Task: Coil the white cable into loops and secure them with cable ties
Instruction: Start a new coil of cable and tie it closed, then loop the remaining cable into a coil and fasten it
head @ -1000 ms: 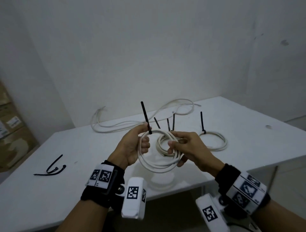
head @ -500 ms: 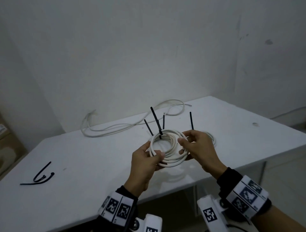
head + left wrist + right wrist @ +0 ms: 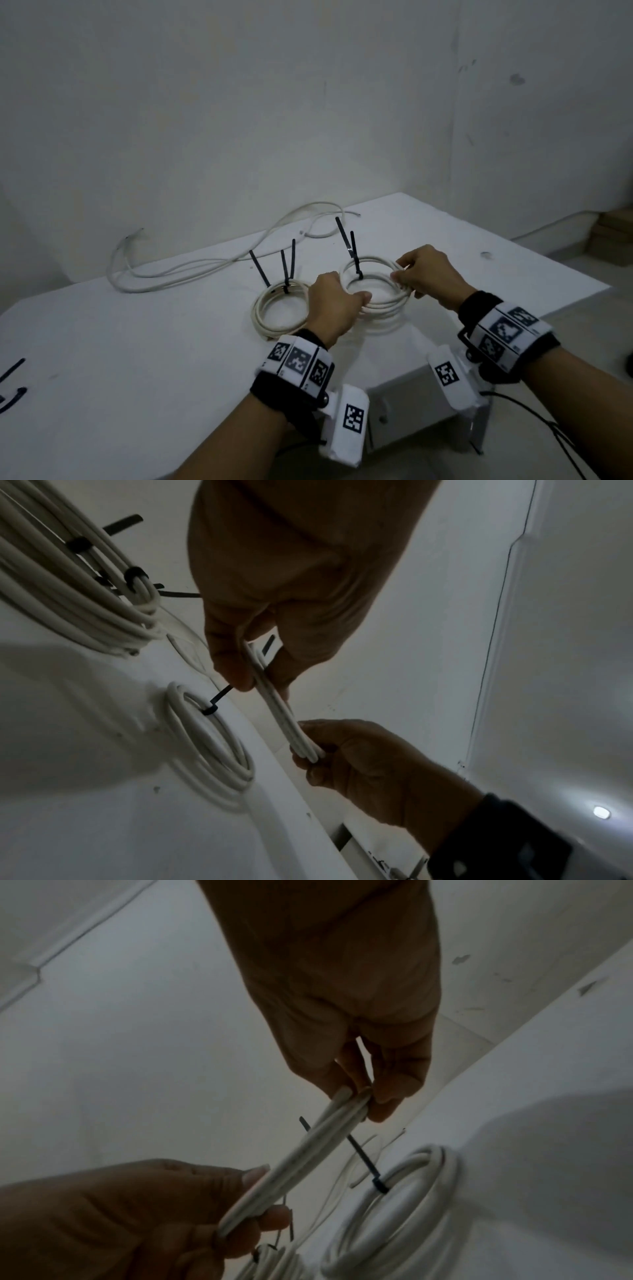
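The person holds a coil of white cable (image 3: 376, 301) with both hands a little above the white table (image 3: 137, 359), near its front edge. The left hand (image 3: 334, 305) pinches the left side of the coil between thumb and fingers, and the right hand (image 3: 426, 275) pinches the right side in the same way, so both hands are closed on the coil. In the left wrist view the coil (image 3: 284, 718) is seen from its edge, as a flat bundle of strands between the two hands. A black cable tie (image 3: 354, 263) is closed around the far side of this coil and its tail stands up. Under the held coil a second coil (image 3: 209, 748) lies flat on the table with its own black tie (image 3: 214, 704). A third coil (image 3: 274, 315) lies to the left of the hands and has several black ties (image 3: 286, 270) that stand up. At the back of the table lies loose white cable (image 3: 205, 267), not coiled. More black ties (image 3: 12, 387) lie at the left edge of the table.
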Demonstrator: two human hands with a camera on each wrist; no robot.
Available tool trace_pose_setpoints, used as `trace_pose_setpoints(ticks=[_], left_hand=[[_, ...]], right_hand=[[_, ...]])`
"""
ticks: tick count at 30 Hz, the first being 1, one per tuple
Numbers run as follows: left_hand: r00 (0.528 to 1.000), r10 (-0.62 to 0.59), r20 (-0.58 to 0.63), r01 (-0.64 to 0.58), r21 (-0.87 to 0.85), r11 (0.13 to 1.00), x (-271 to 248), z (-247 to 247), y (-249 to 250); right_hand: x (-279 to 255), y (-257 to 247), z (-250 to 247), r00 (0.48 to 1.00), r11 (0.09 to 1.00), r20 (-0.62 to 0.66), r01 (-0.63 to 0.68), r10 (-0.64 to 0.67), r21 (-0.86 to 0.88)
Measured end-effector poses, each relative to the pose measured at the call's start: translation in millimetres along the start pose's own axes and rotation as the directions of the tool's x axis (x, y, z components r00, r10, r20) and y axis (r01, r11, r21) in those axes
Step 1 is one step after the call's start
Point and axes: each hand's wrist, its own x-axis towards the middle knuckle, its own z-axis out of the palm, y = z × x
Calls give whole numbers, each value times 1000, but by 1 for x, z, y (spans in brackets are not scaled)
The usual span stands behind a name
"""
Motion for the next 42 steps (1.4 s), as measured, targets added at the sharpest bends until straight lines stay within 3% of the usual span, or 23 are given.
trace_pose_setpoints(ticks=[7,12,21,27,32,36,42], left_hand=[[991,-128,35,112,295,949,33,27,-6],[996,-83,38,61,400,915,40,33,-12],[993,-102,66,70,372,926,28,17,-2],[999,30,-13,-25,295,955,18,-25,17],[983,77,-164,-31,268,963,30,-85,10],[983,14,-185,51,342,938,58,-141,-26],[990,-61,-124,121,562,818,129,-201,-87]], right_hand=[[43,14,7,985,974,112,-106,131,-202],[56,19,14,981,946,136,-89,137,-311],[50,4,7,971,925,166,-103,174,-367],[40,-35,-5,988,924,152,42,18,-379],[41,-84,19,960,898,199,258,-197,-357],[58,-121,60,910,865,304,379,-282,-330],[123,-170,124,853,819,450,445,-265,-362]])
